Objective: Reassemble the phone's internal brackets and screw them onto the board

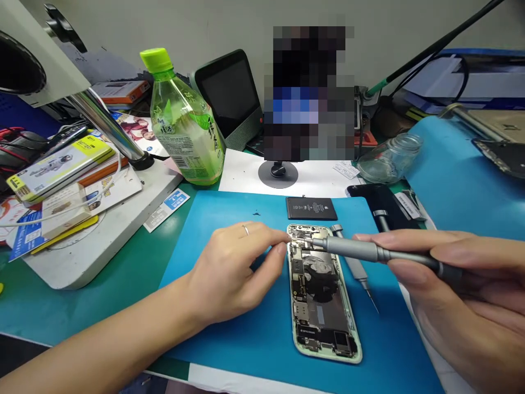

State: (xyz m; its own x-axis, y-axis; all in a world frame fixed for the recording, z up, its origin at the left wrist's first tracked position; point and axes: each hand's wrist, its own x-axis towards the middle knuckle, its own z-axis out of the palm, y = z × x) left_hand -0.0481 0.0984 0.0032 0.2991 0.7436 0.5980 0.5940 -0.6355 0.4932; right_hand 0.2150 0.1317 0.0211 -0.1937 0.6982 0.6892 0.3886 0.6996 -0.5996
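An opened smartphone [322, 314] with a pale green frame lies on the blue mat, its inside parts exposed. My right hand [455, 273] grips a grey screwdriver [356, 249], held nearly level, its tip at the phone's upper part. Beside the phone's top left corner is my left hand [240, 268], index finger and thumb nearly together; anything between them is too small to make out. A second screwdriver [356, 268] lies partly beneath the held one, along the phone's right side. Above the phone rests a black battery [311, 208].
On the left stands a microscope base [77, 268] piled with boxes and papers. A green drink bottle [184, 126], a smart display [227, 93] and a glass jar [389, 158] stand behind the mat [229, 339]. A dark phone [377, 200] lies at back right.
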